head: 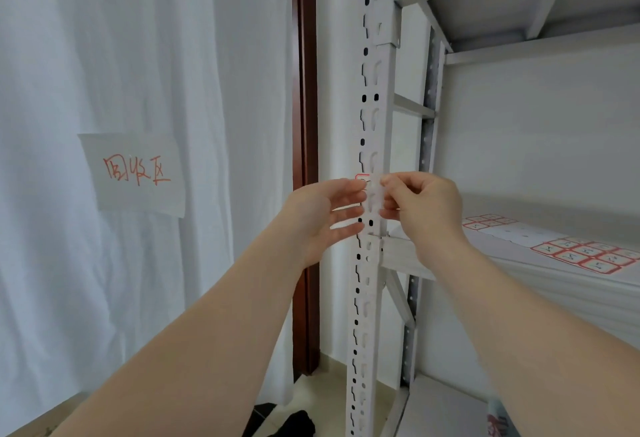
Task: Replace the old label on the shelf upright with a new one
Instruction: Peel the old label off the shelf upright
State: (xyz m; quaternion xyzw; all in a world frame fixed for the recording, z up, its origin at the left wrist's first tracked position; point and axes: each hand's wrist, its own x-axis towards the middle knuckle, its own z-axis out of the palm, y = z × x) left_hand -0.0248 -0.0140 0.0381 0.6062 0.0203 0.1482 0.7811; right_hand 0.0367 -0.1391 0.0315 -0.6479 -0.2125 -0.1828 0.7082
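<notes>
Your left hand (325,215) was open beside the shelf upright (372,90), fingers (349,210) straight and slightly spread, their tips touching the upright's left edge. Your right hand (426,204) was curled, thumb and forefinger pinching at the upright's right edge. They seemed to hold the right end of the label (362,177), though blur there kept me from being sure. The label lay on the upright's front face, just above the joint with the shelf (401,253), its red-bordered top left corner showing above your left fingertips. I judged it thin sticky paper: nearly weightless, limp, quick to tear or curl onto itself. A lifted corner was the place to grip, peeling low along the face while the other hand steadied the post. Sheets of labels (585,256) lay on the shelf near its front edge.
</notes>
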